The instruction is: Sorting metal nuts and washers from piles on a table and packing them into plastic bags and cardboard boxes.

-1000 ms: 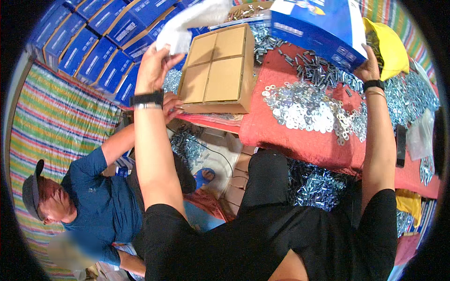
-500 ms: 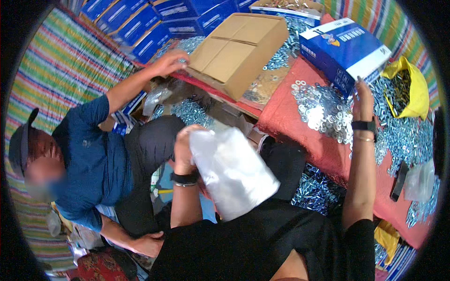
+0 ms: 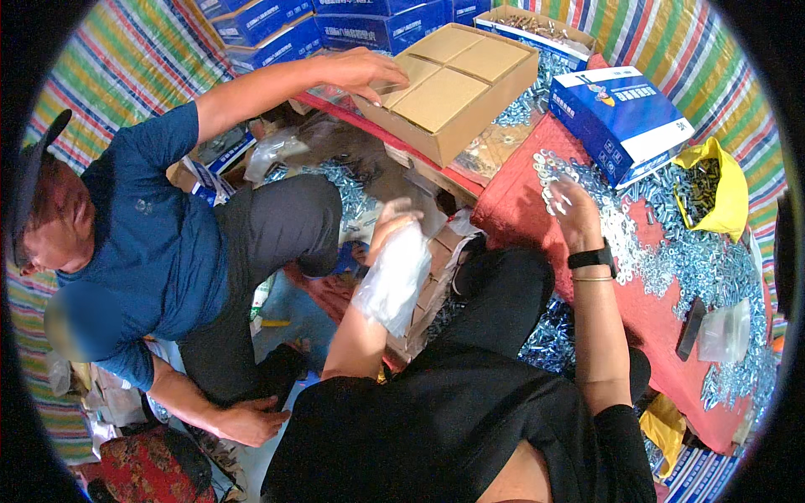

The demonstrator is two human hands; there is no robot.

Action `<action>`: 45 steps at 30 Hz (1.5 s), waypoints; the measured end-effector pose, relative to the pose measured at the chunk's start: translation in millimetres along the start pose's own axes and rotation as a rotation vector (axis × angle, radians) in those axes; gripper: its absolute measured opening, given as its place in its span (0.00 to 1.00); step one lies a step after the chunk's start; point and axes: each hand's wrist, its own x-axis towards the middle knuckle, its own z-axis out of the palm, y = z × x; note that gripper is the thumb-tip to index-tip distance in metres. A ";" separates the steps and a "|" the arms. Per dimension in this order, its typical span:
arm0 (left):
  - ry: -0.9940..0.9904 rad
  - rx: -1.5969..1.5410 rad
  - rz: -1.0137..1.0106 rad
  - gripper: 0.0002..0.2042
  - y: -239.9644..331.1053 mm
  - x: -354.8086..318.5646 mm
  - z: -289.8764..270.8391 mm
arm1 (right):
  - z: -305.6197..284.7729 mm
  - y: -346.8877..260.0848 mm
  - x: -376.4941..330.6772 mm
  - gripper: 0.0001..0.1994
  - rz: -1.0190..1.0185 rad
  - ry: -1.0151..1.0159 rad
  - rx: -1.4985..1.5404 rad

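Observation:
A clear plastic bag hangs from my left hand and covers the wrist. Motion smears those fingers, though they seem closed on the bag's edge. Over the edge of a pile of flat metal washers is my right hand, its fingers slightly bent and apart. White shiny spots show at its fingertips; whether any washer is between them I cannot make out. Beyond the washers stands a blue and white box, apart from my right hand.
A co-worker's hand rests at a cardboard carton holding several brown inner boxes. Loose bolts spread over the red cloth beside a yellow bag. At the right lie a black bar and another clear bag.
My right hand has left the blue box and moved nearer, to the washers. My left hand has moved away from me and the bag has bunched up. The co-worker's hand has shifted onto the carton.

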 end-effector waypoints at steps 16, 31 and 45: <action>0.460 1.179 0.456 0.18 39.6 63.3 125.7 | 146.3 7.8 31.5 0.27 -1.101 -0.360 -1.454; 0.483 1.183 0.564 0.18 29.4 64.1 119.1 | 161.5 4.0 79.7 0.15 -1.116 -0.560 -1.762; 0.469 1.156 0.575 0.17 29.4 73.0 119.8 | 173.8 -20.8 119.6 0.10 -0.916 -0.728 -1.781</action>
